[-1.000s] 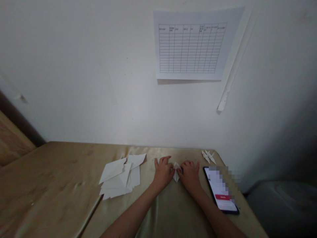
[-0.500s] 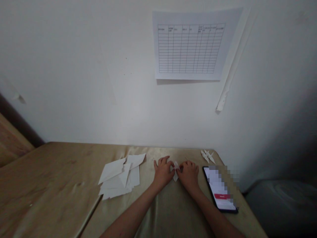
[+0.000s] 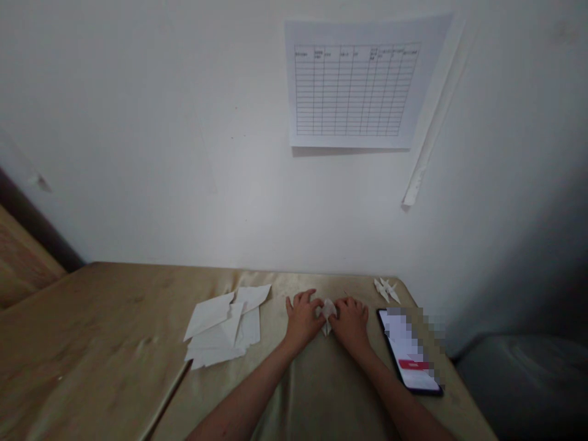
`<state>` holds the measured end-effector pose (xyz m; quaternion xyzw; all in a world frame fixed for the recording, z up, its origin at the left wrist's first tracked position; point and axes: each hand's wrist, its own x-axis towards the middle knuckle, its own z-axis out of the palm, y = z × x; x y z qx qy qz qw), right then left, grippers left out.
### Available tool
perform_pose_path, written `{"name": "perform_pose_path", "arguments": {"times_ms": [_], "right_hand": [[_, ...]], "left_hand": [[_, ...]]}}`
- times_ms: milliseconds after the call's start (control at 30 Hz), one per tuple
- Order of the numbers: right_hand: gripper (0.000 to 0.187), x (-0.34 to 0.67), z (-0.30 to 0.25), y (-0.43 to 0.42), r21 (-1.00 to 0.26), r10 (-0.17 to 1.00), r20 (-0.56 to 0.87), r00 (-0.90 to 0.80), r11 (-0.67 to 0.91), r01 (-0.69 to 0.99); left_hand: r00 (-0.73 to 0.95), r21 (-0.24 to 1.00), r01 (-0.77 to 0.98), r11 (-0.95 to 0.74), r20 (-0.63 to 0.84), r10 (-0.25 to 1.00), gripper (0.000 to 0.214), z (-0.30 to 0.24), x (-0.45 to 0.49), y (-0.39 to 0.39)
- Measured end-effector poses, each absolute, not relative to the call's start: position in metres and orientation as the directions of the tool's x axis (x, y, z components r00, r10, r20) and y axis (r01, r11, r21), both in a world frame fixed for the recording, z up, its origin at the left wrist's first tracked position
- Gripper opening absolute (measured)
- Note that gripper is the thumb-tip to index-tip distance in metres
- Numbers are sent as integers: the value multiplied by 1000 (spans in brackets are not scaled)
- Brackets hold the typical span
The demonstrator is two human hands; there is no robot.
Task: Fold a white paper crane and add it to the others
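A small folded piece of white paper (image 3: 327, 308) lies between my hands near the table's far side, its tip pointing toward me. From the left, my left hand (image 3: 303, 318) pinches its edge with thumb and index finger, the other fingers raised and spread. My right hand (image 3: 350, 321) grips the opposite edge the same way, its remaining fingers curled. The fingertips cover both sides of the paper, so the exact folds are hard to make out.
Loose white paper sheets (image 3: 220, 334) lie in a heap at left. Small folded paper figures (image 3: 387, 290) rest by the far right corner, above a phone (image 3: 408, 361) with a lit screen. A gold cloth covers the table (image 3: 114, 343); a printed chart (image 3: 349, 92) hangs on the wall.
The top of the folded paper looks wider and more spread between my fingers. Both hands stay almost in place; the whole view has shifted slightly.
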<state>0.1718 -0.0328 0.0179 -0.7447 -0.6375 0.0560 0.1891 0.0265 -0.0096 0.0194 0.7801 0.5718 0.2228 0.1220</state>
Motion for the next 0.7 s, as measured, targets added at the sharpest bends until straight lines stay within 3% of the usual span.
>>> {"name": "perform_pose_path", "arguments": {"times_ms": [233, 700], "right_hand": [[22, 179, 15, -40, -341, 974, 200, 110, -36, 940], [19, 169, 15, -42, -301, 957, 253, 145, -65, 951]], "left_hand": [[273, 483, 807, -341, 207, 940, 13, 21, 19, -6], [259, 473, 814, -337, 224, 940, 13, 19, 22, -6]]}}
